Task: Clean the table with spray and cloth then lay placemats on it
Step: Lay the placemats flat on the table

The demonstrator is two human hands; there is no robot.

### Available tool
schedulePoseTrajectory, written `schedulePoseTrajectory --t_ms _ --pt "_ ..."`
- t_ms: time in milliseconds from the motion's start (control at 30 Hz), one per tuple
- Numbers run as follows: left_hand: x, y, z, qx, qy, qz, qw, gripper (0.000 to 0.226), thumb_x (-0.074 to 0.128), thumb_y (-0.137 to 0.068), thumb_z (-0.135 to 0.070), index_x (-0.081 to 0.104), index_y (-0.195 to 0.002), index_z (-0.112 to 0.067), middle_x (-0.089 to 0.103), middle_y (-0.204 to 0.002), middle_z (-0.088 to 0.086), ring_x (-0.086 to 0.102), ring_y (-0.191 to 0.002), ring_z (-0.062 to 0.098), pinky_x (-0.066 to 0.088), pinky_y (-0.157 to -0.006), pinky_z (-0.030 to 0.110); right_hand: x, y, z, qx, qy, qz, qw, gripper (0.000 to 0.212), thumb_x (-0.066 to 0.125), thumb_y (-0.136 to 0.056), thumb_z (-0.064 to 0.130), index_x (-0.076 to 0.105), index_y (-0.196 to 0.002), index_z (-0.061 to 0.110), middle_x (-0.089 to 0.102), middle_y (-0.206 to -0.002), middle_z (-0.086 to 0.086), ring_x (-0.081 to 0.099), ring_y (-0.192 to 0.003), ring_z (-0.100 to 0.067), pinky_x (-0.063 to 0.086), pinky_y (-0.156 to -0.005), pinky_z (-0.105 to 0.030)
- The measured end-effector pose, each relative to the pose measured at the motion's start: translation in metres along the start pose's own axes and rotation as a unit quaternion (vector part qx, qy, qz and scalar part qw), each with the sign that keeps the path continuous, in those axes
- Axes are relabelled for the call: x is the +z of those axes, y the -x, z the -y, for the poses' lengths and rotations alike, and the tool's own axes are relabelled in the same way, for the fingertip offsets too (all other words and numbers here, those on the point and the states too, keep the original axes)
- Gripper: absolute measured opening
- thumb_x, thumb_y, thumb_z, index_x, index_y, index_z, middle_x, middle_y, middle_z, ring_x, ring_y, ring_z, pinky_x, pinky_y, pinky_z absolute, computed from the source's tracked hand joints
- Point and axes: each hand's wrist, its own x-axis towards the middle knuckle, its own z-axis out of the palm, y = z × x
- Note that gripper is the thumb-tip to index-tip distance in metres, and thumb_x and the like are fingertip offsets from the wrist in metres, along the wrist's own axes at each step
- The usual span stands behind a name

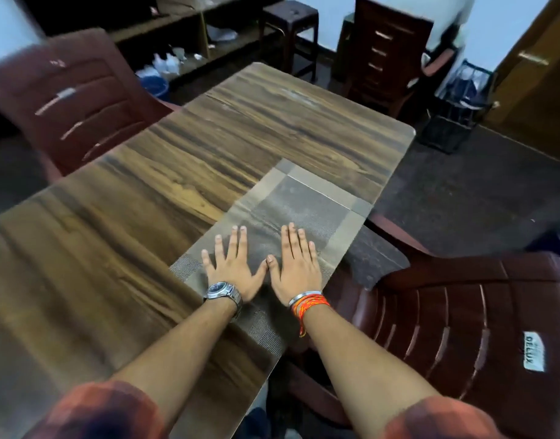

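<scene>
Two hands are pressing flat on a placemat point(307, 213) at the table's point(145, 217) right edge, near its front corner. The left hand point(232, 270) is lying palm down with fingers spread apart; the right hand point(296, 267) is lying beside it, fingers straight and close together, thumbs nearly touching. Neither is gripping anything. The mat's right side is hanging over the table edge above a chair point(462, 315). A watch point(221, 291) is sitting on the left wrist, bangle and threads point(308, 301) on the right.
</scene>
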Motion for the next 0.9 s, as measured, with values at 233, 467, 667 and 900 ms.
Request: schedulePoseTrajectory --t_ms 233,467,667,900 --pt "-0.034 0.105 0.056 -0.113 0.025 -0.062 0.991 0.084 0.026 -0.09 -0.07 -0.01 -0.154 -0.031 -0.013 -0.162 -0.011 -0.007 -0.15 0.023 -0.004 -0.117 0.056 -0.014 0.053 0.06 -0.134 -0.022 0.021 0.991 0.068 0.03 -0.097 0.045 0.005 -0.153 0.018 0.005 -0.161 -0.002 0.002 -0.148 -0.018 0.0 -0.12 -0.038" --pt "-0.028 0.251 0.114 -0.257 0.022 -0.115 0.959 0.079 0.029 -0.091 -0.064 -0.008 -0.154 -0.034 -0.01 -0.162 -0.012 -0.004 -0.15 0.021 -0.003 -0.117 0.053 0.016 0.158 0.144 -0.281 -0.059 0.081 0.955 0.069 0.024 -0.091 0.044 0.013 -0.152 0.013 0.013 -0.16 -0.005 0.013 -0.147 -0.02 0.01 -0.119 -0.041" --pt "-0.013 0.367 0.178 -0.38 0.041 -0.122 0.916 0.08 0.029 -0.091 -0.065 -0.008 -0.154 -0.033 -0.012 -0.162 -0.012 -0.006 -0.15 0.021 -0.006 -0.118 0.052 0.048 0.255 0.214 -0.406 -0.048 0.144 0.901 0.07 0.017 -0.088 0.044 0.013 -0.152 0.015 0.012 -0.16 -0.002 0.013 -0.147 -0.019 0.007 -0.117 -0.038" --pt "0.011 0.467 0.255 -0.481 0.088 -0.111 0.865 0.081 0.028 -0.092 -0.063 -0.011 -0.154 -0.029 -0.015 -0.162 -0.01 -0.007 -0.15 0.023 -0.005 -0.118 0.052 0.092 0.331 0.288 -0.497 -0.017 0.203 0.843 0.067 0.034 -0.096 0.042 0.009 -0.153 0.016 0.008 -0.16 -0.001 0.008 -0.147 -0.017 0.003 -0.118 -0.036"
